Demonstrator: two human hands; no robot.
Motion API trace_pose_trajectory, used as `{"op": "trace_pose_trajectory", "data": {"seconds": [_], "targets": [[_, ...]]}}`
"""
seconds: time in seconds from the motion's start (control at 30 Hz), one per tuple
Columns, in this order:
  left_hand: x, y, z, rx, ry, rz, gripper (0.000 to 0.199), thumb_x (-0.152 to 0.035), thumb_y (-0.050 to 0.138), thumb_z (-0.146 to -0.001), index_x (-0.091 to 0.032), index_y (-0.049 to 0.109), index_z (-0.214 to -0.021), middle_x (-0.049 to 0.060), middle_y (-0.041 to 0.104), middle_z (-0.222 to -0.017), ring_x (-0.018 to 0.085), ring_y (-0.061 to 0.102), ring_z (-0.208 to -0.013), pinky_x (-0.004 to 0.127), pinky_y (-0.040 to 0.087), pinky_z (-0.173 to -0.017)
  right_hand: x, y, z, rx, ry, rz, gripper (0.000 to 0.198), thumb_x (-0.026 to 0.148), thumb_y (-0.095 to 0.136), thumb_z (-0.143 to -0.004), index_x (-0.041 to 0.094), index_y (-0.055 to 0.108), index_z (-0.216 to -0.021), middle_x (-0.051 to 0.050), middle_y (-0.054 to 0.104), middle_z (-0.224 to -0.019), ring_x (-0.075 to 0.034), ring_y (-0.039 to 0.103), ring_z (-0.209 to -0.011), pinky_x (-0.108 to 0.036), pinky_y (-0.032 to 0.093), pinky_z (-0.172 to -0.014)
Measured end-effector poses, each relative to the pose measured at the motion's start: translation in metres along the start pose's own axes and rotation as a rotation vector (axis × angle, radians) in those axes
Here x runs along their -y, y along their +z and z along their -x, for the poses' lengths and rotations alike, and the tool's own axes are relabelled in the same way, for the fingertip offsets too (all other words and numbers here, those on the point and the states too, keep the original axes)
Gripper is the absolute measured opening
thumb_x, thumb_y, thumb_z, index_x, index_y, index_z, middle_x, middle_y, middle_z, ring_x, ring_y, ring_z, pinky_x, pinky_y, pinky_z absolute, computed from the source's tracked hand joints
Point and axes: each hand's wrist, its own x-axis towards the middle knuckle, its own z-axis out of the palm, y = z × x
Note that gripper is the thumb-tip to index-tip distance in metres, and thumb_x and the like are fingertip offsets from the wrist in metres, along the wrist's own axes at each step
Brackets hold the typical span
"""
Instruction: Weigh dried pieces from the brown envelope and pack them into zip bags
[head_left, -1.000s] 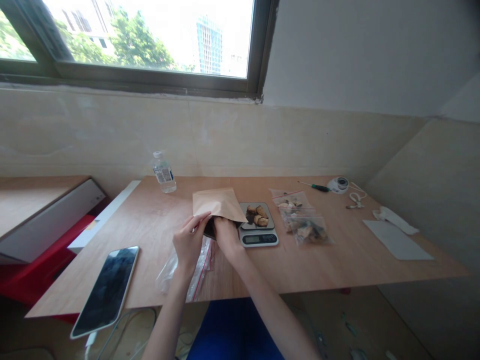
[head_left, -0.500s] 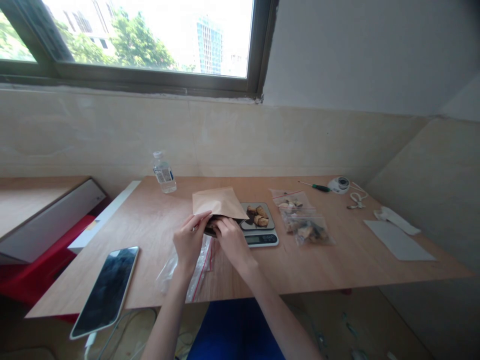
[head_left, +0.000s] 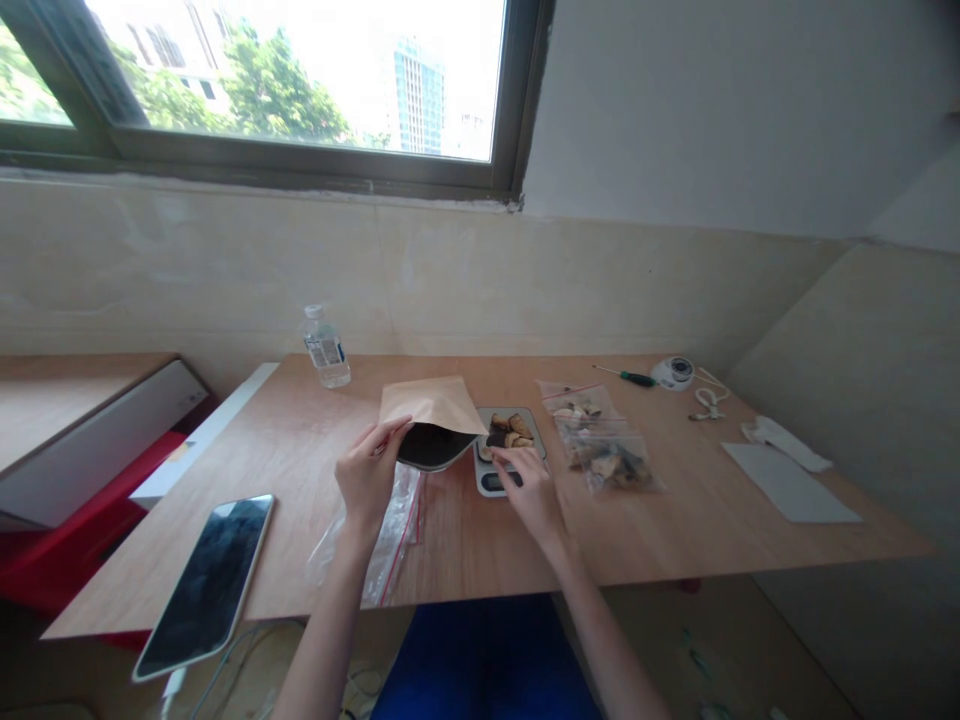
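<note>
My left hand (head_left: 367, 470) grips the near left edge of a brown kraft paper pouch (head_left: 431, 400), whose mouth gapes toward me and shows a dark inside. My right hand (head_left: 529, 480) is over the front of a small kitchen scale (head_left: 491, 483), thumb and fingers pinched at a pale dried slice (head_left: 486, 454) by the scale's left edge. Several brown dried slices (head_left: 517, 430) and a dark piece lie on the scale's plate. Part of the scale's display is hidden by my right fingers.
Clear zip bags (head_left: 390, 540) lie below the pouch. Filled zip bags (head_left: 615, 465) sit right of the scale. A water bottle (head_left: 327, 350), a phone (head_left: 206, 585) on a cable, a screwdriver (head_left: 636, 379), a white camera (head_left: 675, 373) and white paper (head_left: 787, 485) are also on the table (head_left: 600, 540).
My right hand has come out of the pouch's mouth and moved right to the scale. The pouch's mouth is now in plain view, with my left hand still on its edge.
</note>
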Motion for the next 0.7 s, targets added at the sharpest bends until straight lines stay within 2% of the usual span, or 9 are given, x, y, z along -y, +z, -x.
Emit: {"op": "trace_pose_trajectory", "data": {"seconds": [0.17,0.3,0.43,0.53,0.6,0.7], "targets": [[0.000,-0.002,-0.002,0.009,0.000,0.004,0.019,-0.039,0.060,-0.080,-0.027,0.072,-0.089,-0.001,0.071,-0.084,0.013,0.065,-0.072,0.022,0.047,-0.064,-0.022,0.017,-0.011,0.105,0.005,0.303,0.018,0.019,0.051,-0.089,0.020,0.069,-0.093,-0.007,0.063,-0.089,-0.021,0.054,-0.090,-0.034,0.042,-0.080],[-0.001,-0.002,-0.002,0.003,0.015,-0.006,0.019,-0.039,0.060,-0.080,-0.027,0.072,-0.089,-0.001,0.071,-0.083,0.013,0.065,-0.072,0.022,0.047,-0.064,-0.018,0.017,-0.009,0.083,0.047,0.360,0.018,0.022,0.053,-0.088,0.023,0.069,-0.097,-0.007,0.061,-0.092,-0.021,0.052,-0.088,-0.034,0.041,-0.078],[-0.001,0.001,0.000,0.005,0.017,-0.019,0.020,-0.040,0.060,-0.080,-0.027,0.072,-0.089,-0.001,0.071,-0.081,0.013,0.065,-0.070,0.021,0.047,-0.061,0.020,-0.002,-0.009,0.043,-0.046,0.113,0.022,0.022,0.047,-0.091,0.019,0.067,-0.097,-0.007,0.060,-0.090,-0.020,0.053,-0.087,-0.034,0.042,-0.082],[-0.001,0.002,0.000,0.002,0.020,-0.040,0.021,-0.041,0.059,-0.081,-0.027,0.072,-0.090,-0.001,0.070,-0.080,0.012,0.064,-0.067,0.021,0.046,-0.060,0.061,-0.011,-0.018,0.145,-0.144,-0.121,0.025,0.021,0.040,-0.093,0.017,0.065,-0.092,-0.005,0.062,-0.083,-0.017,0.056,-0.082,-0.029,0.045,-0.079],[-0.001,0.002,0.001,0.005,0.028,-0.058,0.021,-0.040,0.059,-0.081,-0.027,0.072,-0.090,-0.001,0.070,-0.080,0.012,0.064,-0.066,0.020,0.045,-0.060,0.084,-0.007,-0.028,0.250,-0.183,-0.133,0.027,0.020,0.038,-0.094,0.016,0.064,-0.095,-0.006,0.064,-0.087,-0.016,0.057,-0.086,-0.028,0.046,-0.081],[0.000,0.002,0.003,0.019,0.049,-0.058,0.020,-0.037,0.058,-0.083,-0.027,0.072,-0.091,-0.001,0.071,-0.082,0.012,0.065,-0.068,0.020,0.045,-0.061,0.101,0.012,-0.045,0.396,-0.135,0.028,0.029,0.011,0.036,-0.092,0.013,0.060,-0.108,-0.011,0.063,-0.104,-0.018,0.057,-0.102,-0.030,0.046,-0.089]]}}
